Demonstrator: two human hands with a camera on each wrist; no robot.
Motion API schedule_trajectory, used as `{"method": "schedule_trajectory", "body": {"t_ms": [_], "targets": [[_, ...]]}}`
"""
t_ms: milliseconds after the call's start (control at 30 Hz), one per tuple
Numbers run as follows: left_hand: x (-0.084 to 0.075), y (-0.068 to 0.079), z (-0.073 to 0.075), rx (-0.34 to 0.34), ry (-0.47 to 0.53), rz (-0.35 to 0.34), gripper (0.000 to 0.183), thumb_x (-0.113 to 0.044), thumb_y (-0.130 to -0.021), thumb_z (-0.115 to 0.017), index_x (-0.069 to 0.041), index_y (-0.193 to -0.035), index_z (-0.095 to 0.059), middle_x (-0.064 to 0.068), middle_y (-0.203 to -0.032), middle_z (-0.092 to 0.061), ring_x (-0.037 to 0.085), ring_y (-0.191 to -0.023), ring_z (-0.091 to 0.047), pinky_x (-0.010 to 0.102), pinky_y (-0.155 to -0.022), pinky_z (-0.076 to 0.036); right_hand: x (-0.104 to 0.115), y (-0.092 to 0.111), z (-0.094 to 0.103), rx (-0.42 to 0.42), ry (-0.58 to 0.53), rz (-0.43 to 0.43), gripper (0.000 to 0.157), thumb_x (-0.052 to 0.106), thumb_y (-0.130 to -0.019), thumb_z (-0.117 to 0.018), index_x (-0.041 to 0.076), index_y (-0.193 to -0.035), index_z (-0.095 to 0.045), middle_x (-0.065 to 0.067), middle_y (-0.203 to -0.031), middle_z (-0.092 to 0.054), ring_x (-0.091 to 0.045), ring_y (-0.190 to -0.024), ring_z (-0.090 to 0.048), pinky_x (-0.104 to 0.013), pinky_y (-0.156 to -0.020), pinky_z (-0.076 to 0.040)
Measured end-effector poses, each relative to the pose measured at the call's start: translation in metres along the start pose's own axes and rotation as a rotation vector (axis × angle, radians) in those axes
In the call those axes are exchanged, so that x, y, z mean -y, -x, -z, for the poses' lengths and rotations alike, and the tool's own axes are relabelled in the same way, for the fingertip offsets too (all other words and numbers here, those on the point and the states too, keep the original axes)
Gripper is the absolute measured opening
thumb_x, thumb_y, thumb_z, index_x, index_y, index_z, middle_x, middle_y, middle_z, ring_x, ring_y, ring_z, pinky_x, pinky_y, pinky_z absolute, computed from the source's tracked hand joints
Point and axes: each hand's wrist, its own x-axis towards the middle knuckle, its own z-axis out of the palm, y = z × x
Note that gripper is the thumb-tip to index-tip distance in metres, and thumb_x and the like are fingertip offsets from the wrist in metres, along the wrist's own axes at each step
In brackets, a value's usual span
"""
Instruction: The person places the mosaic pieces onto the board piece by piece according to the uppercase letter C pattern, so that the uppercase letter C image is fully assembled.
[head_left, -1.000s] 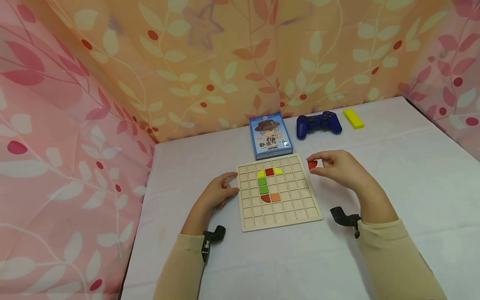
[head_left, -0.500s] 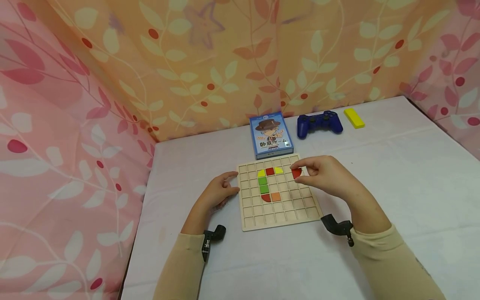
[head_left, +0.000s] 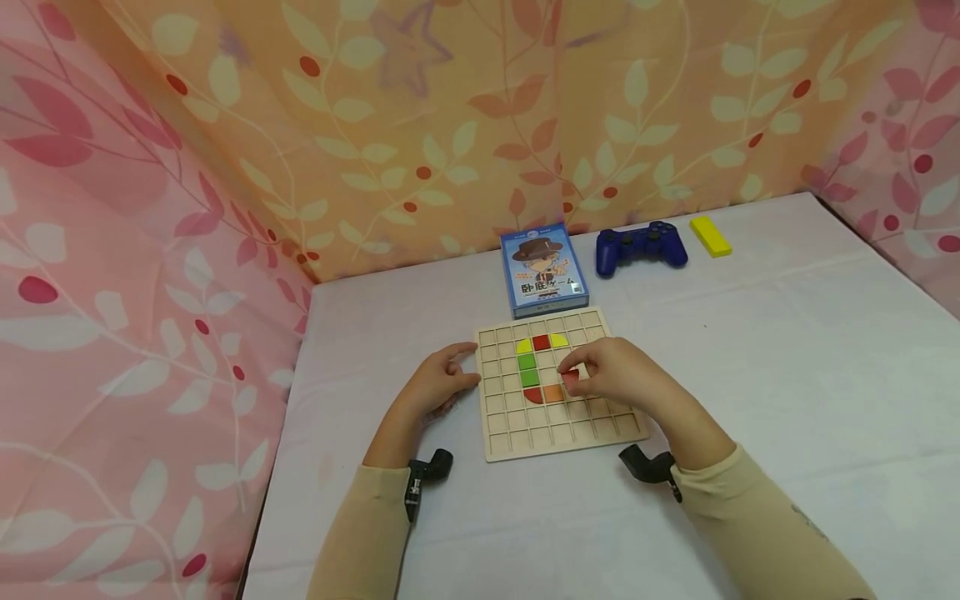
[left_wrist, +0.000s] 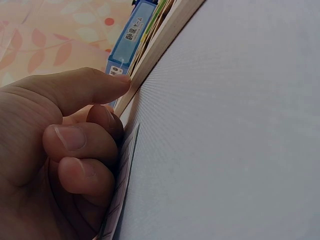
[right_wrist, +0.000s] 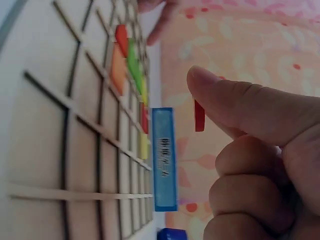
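Note:
My right hand (head_left: 618, 371) pinches a red quarter-round tile (head_left: 571, 377) between thumb and forefinger. In the right wrist view the tile (right_wrist: 199, 116) is seen edge-on, above the board. The pale wooden grid board (head_left: 517, 446) lies on the table and carries a C-shaped row of tiles: yellow quarter-rounds (head_left: 524, 346), a red square (head_left: 541, 342), green squares (head_left: 528, 377), a red quarter-round and an orange square (head_left: 553, 393). My left hand (head_left: 435, 382) touches the board's left edge with thumb and forefinger; its other fingers (left_wrist: 82, 140) are curled beside a thin lined flat thing (left_wrist: 120, 195).
A blue card-game box (head_left: 545, 271) lies just behind the board. To its right are a dark blue game controller (head_left: 641, 247) and a yellow block (head_left: 711, 237). A floral curtain (head_left: 450, 125) closes off the back and sides of the white-covered table (head_left: 562, 533).
My right hand has carried the red quarter-round tile leftward and nearer, from beside the board to over it, right of the orange square. My left hand has stayed at the board's edge.

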Motion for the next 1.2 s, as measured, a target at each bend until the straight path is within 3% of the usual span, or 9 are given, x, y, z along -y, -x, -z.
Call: {"method": "schedule_trajectory", "body": {"t_ms": [100,267,400,533,933,1067,1200], "targets": [[-0.001,-0.001,-0.001,0.001,-0.001,-0.006,0.06,-0.023,-0.091,-0.08,-0.027,-0.147,-0.057,0.002,-0.06,-0.052,0.013,-0.038,-0.039,0.028,-0.036,-0.032,-0.008,-0.005,-0.007,0.014,-0.002,-0.054,0.027,0.015,-0.084,-0.084,0.011,-0.11,-0.08,-0.002,-0.075,-0.06,-0.025,-0.082,-0.051,-0.038,-0.073,-0.039],[-0.004,-0.002,-0.004,0.003,-0.002,-0.008,0.06,-0.022,-0.092,-0.08,-0.027,-0.147,-0.057,0.002,-0.06,-0.052,0.013,-0.038,-0.039,0.027,-0.036,-0.032,-0.018,-0.007,-0.016,0.002,0.002,-0.093,0.026,0.014,-0.08,-0.087,0.012,-0.105,-0.082,-0.01,-0.113,-0.073,-0.031,-0.104,-0.058,-0.05,-0.094,-0.046],[-0.006,-0.003,-0.005,0.007,-0.006,-0.005,0.06,-0.022,-0.092,-0.079,-0.026,-0.147,-0.056,0.001,-0.06,-0.052,0.014,-0.038,-0.039,0.027,-0.036,-0.032,-0.021,-0.006,-0.018,-0.012,0.017,-0.086,0.026,0.013,-0.079,-0.087,0.012,-0.104,-0.082,-0.014,-0.119,-0.072,-0.036,-0.119,-0.06,-0.057,-0.102,-0.043],[-0.008,-0.003,-0.006,0.008,-0.017,-0.009,0.06,-0.022,-0.092,-0.079,-0.026,-0.147,-0.056,0.001,-0.06,-0.051,0.014,-0.038,-0.039,0.028,-0.036,-0.032,-0.02,-0.005,-0.017,-0.015,0.037,-0.083,0.028,0.013,-0.078,-0.088,0.012,-0.106,-0.082,-0.013,-0.119,-0.073,-0.039,-0.123,-0.059,-0.057,-0.103,-0.043],[-0.01,-0.001,-0.006,0.0,-0.116,0.006,0.061,-0.024,-0.094,-0.077,-0.027,-0.15,-0.054,0.003,-0.062,-0.053,0.014,-0.039,-0.041,0.027,-0.039,-0.033,-0.018,-0.006,-0.019,-0.049,0.089,-0.087,0.025,0.013,-0.078,-0.087,0.013,-0.102,-0.082,-0.01,-0.116,-0.074,-0.036,-0.117,-0.062,-0.054,-0.097,-0.048],[-0.012,0.001,-0.006,-0.017,-0.183,0.01,0.061,-0.026,-0.094,-0.076,-0.026,-0.15,-0.053,0.004,-0.064,-0.054,0.015,-0.043,-0.043,0.028,-0.042,-0.035,-0.017,-0.007,-0.018,-0.045,0.097,-0.095,0.024,0.016,-0.079,-0.087,0.014,-0.102,-0.082,-0.008,-0.11,-0.074,-0.029,-0.103,-0.064,-0.049,-0.09,-0.049],[-0.014,0.004,-0.005,-0.031,-0.285,-0.032,0.061,-0.028,-0.094,-0.076,-0.023,-0.15,-0.053,0.002,-0.066,-0.052,0.015,-0.052,-0.045,0.029,-0.049,-0.037,-0.013,-0.005,-0.009,-0.061,0.084,-0.109,0.02,0.025,-0.087,-0.082,0.014,-0.103,-0.079,-0.005,-0.088,-0.068,-0.024,-0.082,-0.056,-0.04,-0.074,-0.045]]}}
